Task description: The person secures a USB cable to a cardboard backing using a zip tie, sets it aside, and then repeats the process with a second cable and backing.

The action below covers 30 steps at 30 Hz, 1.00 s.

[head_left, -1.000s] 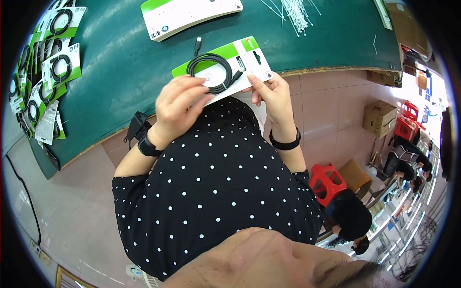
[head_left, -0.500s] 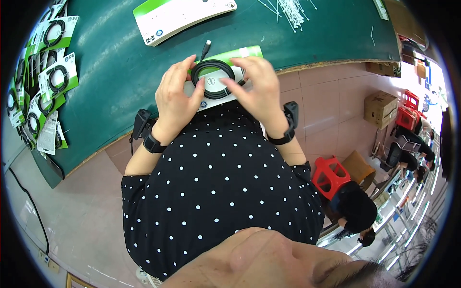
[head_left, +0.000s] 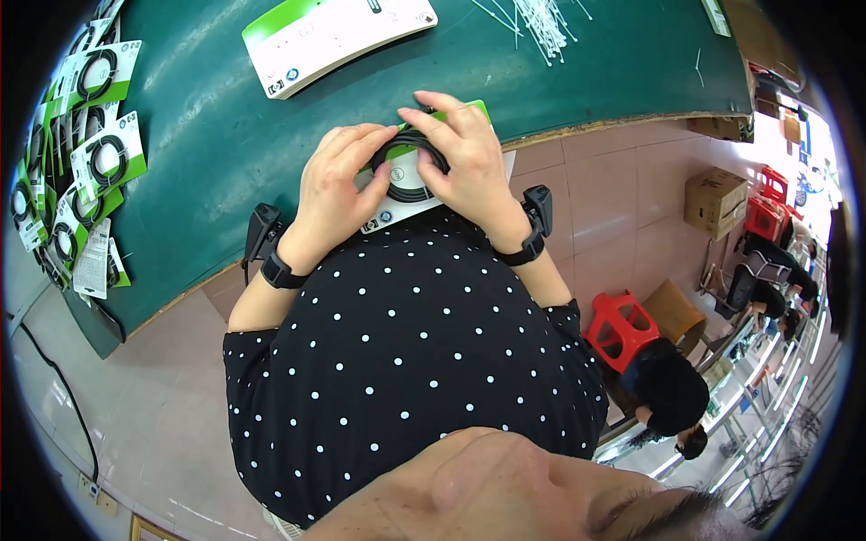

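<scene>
Both my hands press a coiled black cable [head_left: 408, 162] onto a green and white card [head_left: 383, 216] at the near edge of the green table [head_left: 225, 135]. My left hand [head_left: 334, 185] holds the coil's side, my right hand [head_left: 465, 153] covers it, fingers closed on it. I think the springy coil could uncoil and slip if one hand loosens.

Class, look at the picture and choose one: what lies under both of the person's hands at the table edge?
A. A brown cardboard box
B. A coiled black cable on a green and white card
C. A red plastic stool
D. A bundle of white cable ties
B: the left hand and right hand both press on a coiled black cable lying on a green and white card at the edge of the green table.
</scene>
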Each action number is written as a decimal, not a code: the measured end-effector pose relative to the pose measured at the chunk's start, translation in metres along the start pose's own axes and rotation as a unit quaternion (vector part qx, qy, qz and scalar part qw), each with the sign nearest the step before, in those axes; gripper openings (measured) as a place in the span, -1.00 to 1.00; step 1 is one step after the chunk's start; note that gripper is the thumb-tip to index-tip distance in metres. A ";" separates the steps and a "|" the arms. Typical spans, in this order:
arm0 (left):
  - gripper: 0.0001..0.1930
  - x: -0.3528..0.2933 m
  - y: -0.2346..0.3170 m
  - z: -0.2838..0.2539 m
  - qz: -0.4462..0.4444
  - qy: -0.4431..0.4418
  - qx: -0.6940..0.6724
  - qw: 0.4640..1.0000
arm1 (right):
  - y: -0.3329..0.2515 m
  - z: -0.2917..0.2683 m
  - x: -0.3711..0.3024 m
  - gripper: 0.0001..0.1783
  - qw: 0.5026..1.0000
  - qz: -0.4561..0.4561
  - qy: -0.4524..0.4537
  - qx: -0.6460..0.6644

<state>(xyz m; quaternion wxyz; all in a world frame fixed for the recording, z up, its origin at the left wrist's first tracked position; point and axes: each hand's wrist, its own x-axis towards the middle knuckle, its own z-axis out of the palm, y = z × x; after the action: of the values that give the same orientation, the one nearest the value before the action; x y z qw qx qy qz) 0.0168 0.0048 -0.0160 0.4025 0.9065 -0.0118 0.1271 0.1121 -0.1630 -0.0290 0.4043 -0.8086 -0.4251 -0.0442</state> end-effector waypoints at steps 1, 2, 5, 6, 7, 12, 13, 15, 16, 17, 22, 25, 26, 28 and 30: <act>-0.63 0.001 0.001 -0.001 0.000 0.000 0.000 1.000 | 0.001 0.001 -0.001 -0.62 1.000 0.000 0.000 0.000; -0.63 0.002 0.001 -0.001 0.001 -0.004 0.003 1.000 | 0.003 0.003 -0.004 -0.61 1.000 0.003 -0.006 0.003; -0.63 0.005 0.004 -0.004 0.001 -0.013 0.008 1.000 | 0.007 0.004 -0.008 -0.60 1.000 0.009 -0.020 0.010; -0.63 0.006 0.005 -0.005 -0.007 -0.021 0.008 1.000 | 0.006 0.003 -0.008 -0.61 1.000 0.006 -0.022 0.015; -0.63 0.006 0.007 -0.006 -0.015 -0.028 0.007 0.999 | 0.005 0.002 -0.008 -0.62 1.000 0.002 -0.023 0.021; -0.63 0.006 0.007 -0.002 -0.035 -0.039 0.030 0.998 | 0.003 -0.004 -0.006 -0.64 0.999 -0.012 -0.029 0.045; -0.63 0.005 0.007 -0.002 -0.038 -0.039 0.030 0.998 | 0.004 -0.004 -0.007 -0.64 0.998 -0.011 -0.031 0.046; -0.63 0.003 0.005 -0.001 -0.021 -0.051 0.044 0.998 | 0.006 -0.004 -0.009 -0.68 0.999 -0.020 -0.024 0.045; -0.63 0.002 0.004 -0.001 -0.013 -0.056 0.051 0.997 | 0.007 -0.003 -0.009 -0.70 0.999 -0.025 -0.021 0.044; -0.63 0.002 0.004 -0.001 -0.014 -0.057 0.050 0.997 | 0.007 -0.003 -0.010 -0.70 0.998 -0.023 -0.022 0.045; -0.60 0.001 0.005 -0.004 0.033 -0.077 0.107 0.991 | 0.008 -0.006 -0.008 -0.70 0.998 -0.013 -0.048 0.041; -0.59 0.000 0.003 -0.004 0.037 -0.081 0.099 0.991 | 0.007 -0.009 -0.006 -0.72 0.997 -0.022 -0.054 0.041; -0.59 0.000 0.001 -0.005 0.028 -0.084 0.087 0.992 | 0.007 -0.008 -0.007 -0.71 0.997 -0.021 -0.056 0.040; -0.60 -0.001 -0.001 -0.006 0.011 -0.091 0.064 0.994 | 0.008 -0.007 -0.008 -0.70 0.997 -0.020 -0.058 0.038; -0.61 0.001 -0.001 -0.007 -0.003 -0.088 0.051 0.995 | 0.007 -0.006 -0.009 -0.69 0.997 -0.021 -0.057 0.038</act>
<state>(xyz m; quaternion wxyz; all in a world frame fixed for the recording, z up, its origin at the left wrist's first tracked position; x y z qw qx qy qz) 0.0167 0.0105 -0.0117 0.3532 0.9337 -0.0376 0.0459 0.1136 -0.1752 -0.0333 0.4089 -0.7848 -0.4657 0.0097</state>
